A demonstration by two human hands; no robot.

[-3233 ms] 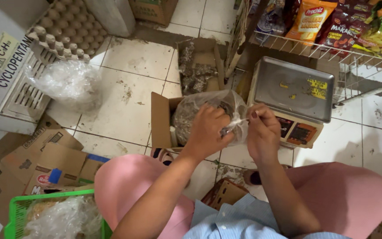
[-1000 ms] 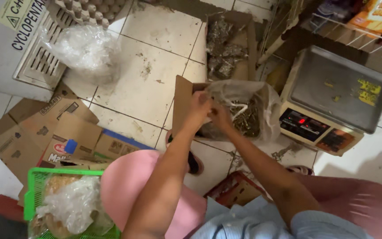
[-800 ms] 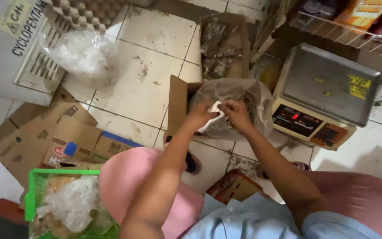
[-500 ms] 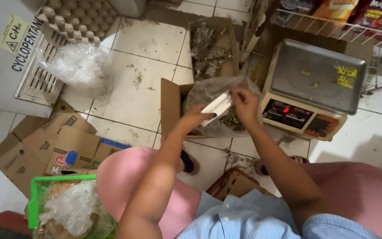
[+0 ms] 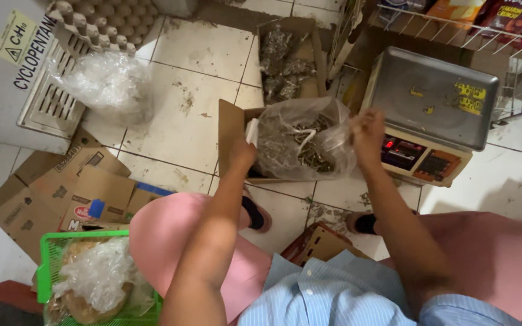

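- Tiled floor (image 5: 170, 108): flattened cardboard (image 5: 61, 187) at left; crumpled clear plastic (image 5: 107, 84) near an egg tray (image 5: 101, 21).
- Metal-topped scale (image 5: 433, 96) at right, just beside the right hand (image 5: 367, 136).
- Open cardboard box (image 5: 232, 130) at centre; a clear plastic bag (image 5: 303, 145) of dried greyish-brown bits sits in it.
- Bag stretched between both hands. Left hand (image 5: 243, 154) clamped on its left edge, a white strip by the fingers; right hand pinching its right edge.
- Smaller box (image 5: 285, 63) behind holds more filled bags.
- Green basket (image 5: 46, 265), lower left, holds plastic-wrapped brown stuff.
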